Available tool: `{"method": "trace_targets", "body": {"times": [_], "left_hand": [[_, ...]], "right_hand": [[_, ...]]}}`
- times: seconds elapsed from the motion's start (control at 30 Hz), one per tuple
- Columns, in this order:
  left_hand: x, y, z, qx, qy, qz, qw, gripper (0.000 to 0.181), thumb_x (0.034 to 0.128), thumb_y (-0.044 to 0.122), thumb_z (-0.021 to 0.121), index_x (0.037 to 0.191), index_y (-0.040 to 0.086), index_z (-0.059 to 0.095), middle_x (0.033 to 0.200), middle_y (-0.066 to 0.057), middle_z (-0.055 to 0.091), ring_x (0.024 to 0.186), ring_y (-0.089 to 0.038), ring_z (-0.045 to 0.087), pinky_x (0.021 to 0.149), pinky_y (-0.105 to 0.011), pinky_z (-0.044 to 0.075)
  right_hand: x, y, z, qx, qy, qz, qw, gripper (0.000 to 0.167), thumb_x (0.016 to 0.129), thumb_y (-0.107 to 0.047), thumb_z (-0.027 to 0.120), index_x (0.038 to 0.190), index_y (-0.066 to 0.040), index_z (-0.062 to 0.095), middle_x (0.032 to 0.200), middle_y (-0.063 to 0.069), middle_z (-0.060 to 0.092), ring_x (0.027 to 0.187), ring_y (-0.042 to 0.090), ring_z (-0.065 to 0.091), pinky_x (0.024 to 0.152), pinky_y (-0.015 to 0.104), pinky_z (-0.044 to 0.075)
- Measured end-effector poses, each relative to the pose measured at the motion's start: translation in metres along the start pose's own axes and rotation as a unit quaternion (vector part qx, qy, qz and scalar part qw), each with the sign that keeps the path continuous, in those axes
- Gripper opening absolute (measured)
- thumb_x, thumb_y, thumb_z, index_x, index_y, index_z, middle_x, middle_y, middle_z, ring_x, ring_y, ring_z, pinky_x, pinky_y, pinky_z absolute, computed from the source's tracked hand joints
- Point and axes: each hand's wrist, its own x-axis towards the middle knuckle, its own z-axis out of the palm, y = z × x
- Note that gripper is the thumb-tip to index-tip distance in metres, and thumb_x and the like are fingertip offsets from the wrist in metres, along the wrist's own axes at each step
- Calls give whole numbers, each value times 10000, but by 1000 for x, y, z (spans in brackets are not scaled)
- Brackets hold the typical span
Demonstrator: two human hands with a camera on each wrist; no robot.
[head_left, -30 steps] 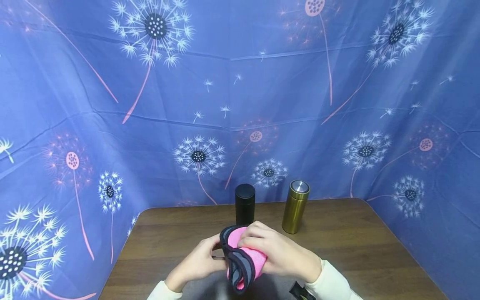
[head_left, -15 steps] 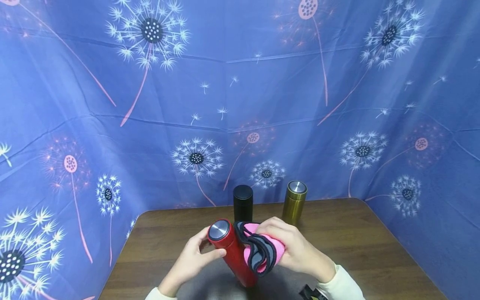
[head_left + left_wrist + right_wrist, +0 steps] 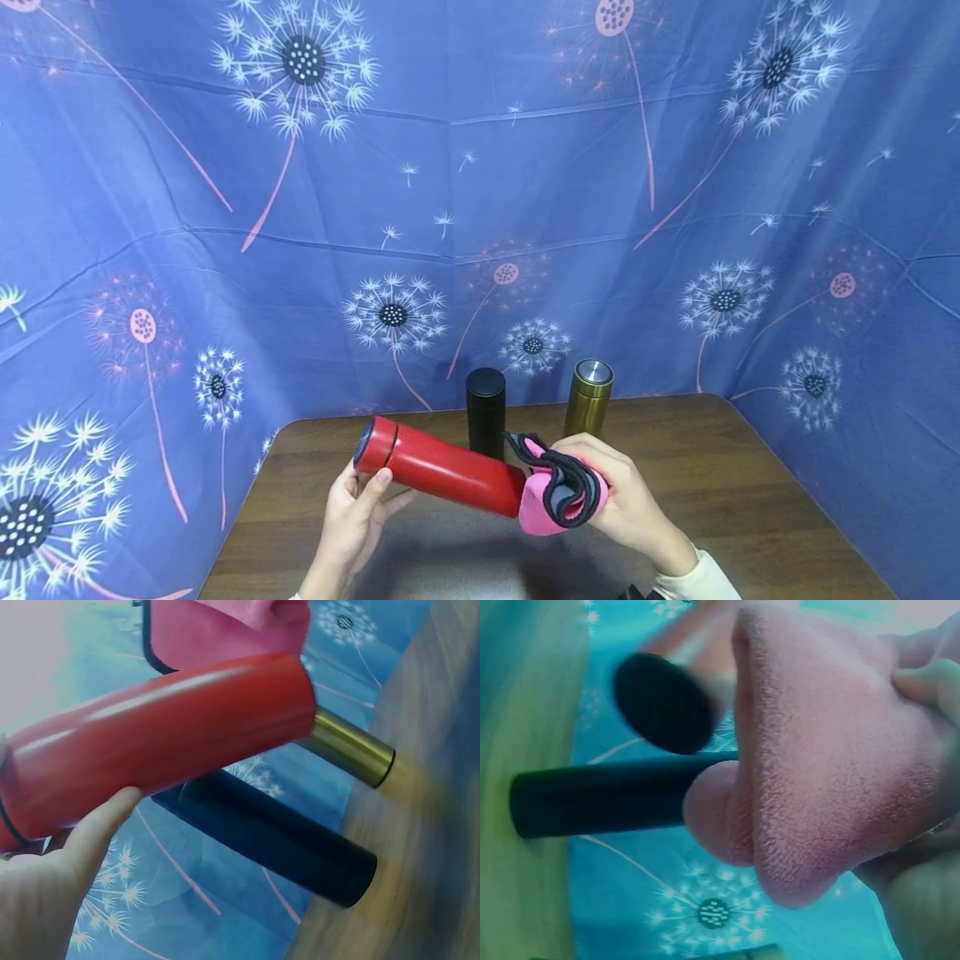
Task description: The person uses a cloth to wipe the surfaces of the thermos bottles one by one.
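In the head view my left hand [image 3: 356, 517] grips a red thermos flask [image 3: 453, 469] near its lid end, thumb along the near side. The flask is held above the table, tilted so its lid points left and its base right. My right hand [image 3: 626, 500] holds a bunched pink cloth [image 3: 543, 504] with dark edging, close by the flask's base. Whether cloth and flask touch I cannot tell. The left wrist view shows the red flask [image 3: 172, 735] across the hand. In the right wrist view the cloth [image 3: 832, 750] partly covers the flask, whose dark base [image 3: 664, 703] shows.
A black flask [image 3: 486, 417] stands upright on the wooden table [image 3: 712, 467] behind the red one. To its right stands a gold flask [image 3: 588, 400] with a silvery lid, its lower part behind my right hand. A blue dandelion-print curtain [image 3: 637, 167] hangs round the table.
The red flask, first hidden behind the cloth, has come into sight and swung from upright to nearly level, its lid going left. The right hand with the cloth has moved right.
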Motion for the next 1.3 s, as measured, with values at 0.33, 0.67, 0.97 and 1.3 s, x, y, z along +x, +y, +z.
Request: {"method": "trace_targets", "body": {"times": [0.33,0.67,0.97,1.3], "left_hand": [[-7,-9,-4,-1446,-203,86,9892,339,1089,68,342,1374,77,525,1328,-126,605,1189,-291,605,976,-554,477],[-10,-16,-6,-1842,-301,56,9824,324,1098,153,349,1339,91,554,1321,-137,614,1227,-333,573,999,-548,463],[-11,-22,-7,-2062,-323,216,9777,363,1102,187,330,1375,69,538,1307,-149,619,1215,-329,581,1016,-547,448],[-6,-25,-6,-2180,-83,402,9751,362,1099,183,353,1387,53,529,1304,-163,618,1218,-334,579,995,-527,473]], "right_hand": [[-20,11,26,438,485,282,9975,502,715,155,759,1177,-21,670,1085,142,649,1038,221,609,944,236,465],[-9,-3,35,113,814,1104,9905,509,703,180,766,1166,1,652,1087,101,672,1022,147,639,917,199,472],[-33,20,49,1663,1177,2178,9545,414,850,179,640,1144,-111,667,1025,-34,704,921,106,665,804,236,538],[-42,21,64,2674,1319,2256,9275,478,873,202,565,1156,-170,665,1031,-24,705,933,105,669,805,266,553]]}}
